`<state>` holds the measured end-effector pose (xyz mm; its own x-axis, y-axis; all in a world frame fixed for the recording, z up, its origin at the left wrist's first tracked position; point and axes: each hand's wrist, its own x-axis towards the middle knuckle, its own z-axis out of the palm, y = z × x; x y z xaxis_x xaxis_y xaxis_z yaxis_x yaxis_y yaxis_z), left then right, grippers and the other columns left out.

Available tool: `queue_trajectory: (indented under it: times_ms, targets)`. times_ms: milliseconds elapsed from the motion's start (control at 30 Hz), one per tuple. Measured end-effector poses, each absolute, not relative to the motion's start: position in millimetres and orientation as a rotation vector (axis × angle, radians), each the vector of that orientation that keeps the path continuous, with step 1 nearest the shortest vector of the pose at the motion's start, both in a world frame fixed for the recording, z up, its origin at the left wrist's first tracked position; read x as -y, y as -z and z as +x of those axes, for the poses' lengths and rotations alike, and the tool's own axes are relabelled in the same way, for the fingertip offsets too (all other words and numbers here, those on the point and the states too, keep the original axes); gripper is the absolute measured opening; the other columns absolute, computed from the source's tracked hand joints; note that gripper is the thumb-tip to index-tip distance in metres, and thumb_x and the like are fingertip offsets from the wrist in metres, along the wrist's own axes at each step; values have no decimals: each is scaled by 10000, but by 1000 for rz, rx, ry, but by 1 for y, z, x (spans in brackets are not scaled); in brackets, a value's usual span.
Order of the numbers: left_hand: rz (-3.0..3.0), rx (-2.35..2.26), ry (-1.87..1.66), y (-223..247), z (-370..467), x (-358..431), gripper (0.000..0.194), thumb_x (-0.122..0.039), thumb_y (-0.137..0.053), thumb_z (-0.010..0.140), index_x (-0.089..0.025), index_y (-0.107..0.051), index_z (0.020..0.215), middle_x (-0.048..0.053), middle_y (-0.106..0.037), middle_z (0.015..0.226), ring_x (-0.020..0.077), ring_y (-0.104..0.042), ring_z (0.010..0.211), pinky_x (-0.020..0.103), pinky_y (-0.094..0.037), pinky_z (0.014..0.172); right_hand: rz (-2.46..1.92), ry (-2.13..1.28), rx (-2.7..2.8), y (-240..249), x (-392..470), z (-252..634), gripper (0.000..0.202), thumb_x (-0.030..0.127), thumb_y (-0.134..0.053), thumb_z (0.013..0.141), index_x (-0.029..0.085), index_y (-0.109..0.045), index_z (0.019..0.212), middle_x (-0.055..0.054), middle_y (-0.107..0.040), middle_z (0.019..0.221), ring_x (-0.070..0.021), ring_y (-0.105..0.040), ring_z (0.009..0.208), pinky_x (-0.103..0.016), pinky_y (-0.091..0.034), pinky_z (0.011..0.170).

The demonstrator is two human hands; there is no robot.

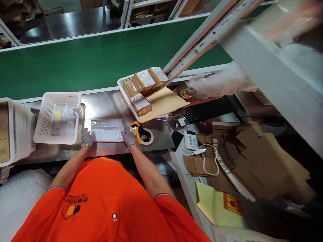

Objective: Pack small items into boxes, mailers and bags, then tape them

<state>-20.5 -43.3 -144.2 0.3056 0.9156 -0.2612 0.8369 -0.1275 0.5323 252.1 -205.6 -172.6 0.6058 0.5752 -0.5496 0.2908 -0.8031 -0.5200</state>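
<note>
A flat white package in clear plastic lies on the metal bench in front of me, its clear flap toward the back. My left hand, in a pale grey glove, holds the package's left edge with closed fingers. At the opposite edge, my right hand, gloved alike, grips the right end. Just right of that hand rests a yellow and black tape dispenser with a roll of tape. To the left stands a white perforated basket with a small clear packet inside.
Behind the metal bench runs a green conveyor belt. A second basket holds labelled cardboard boxes and a yellow envelope. Stacked baskets stand far left. Flattened cardboard and a keyboard lie right, below a slanting metal post.
</note>
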Motion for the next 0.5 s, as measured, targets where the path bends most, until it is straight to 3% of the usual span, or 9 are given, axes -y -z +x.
queue_trajectory:
  times_ms: [100, 200, 267, 367, 500]
  targets:
    - [2228, -1326, -85, 146, -10, 64, 336, -252, -663, 1080, -86, -713, 1368, 299, -647, 1489, 402, -602, 1401, 553, -472, 1197, -2515, -1054, 715, 170, 202, 252, 478, 475, -544, 1146, 110, -838, 1241, -251, -825, 1229, -376, -748, 1252, -422, -554, 1087]
    - [2456, -950, 114, 154, 13, 77, 308, -228, -556, 1138, -98, -762, 1327, 291, -702, 1432, 394, -642, 1412, 554, -501, 1213, -2554, -1061, 754, 166, 199, 250, 520, 509, -523, 1160, 96, -824, 1254, -265, -813, 1270, -372, -751, 1243, -431, -550, 1078]
    - [2511, -800, 174, 162, 31, 79, 342, -199, -499, 1159, -97, -775, 1334, 288, -679, 1534, 382, -596, 1519, 552, -451, 1286, -2572, -1061, 786, 164, 195, 249, 539, 544, -542, 1156, 94, -815, 1275, -270, -803, 1302, -369, -750, 1246, -437, -547, 1081]
    - [2566, -657, 237, 174, 45, 74, 404, -181, -575, 1123, -77, -710, 1489, 298, -524, 1739, 415, -445, 1677, 638, -283, 1395, -2597, -1064, 821, 162, 190, 250, 559, 591, -603, 1124, 94, -822, 1257, -276, -804, 1299, -375, -744, 1262, -444, -545, 1096]
    - [2659, -633, 318, 185, 39, 68, 665, -279, -658, 1078, -84, -555, 1705, 289, -320, 1864, 506, -266, 1749, 754, -144, 1408, -2617, -1022, 825, 164, 191, 253, 554, 589, -615, 1100, 99, -830, 1244, -282, -811, 1252, -414, -745, 1275, -479, -553, 1130]
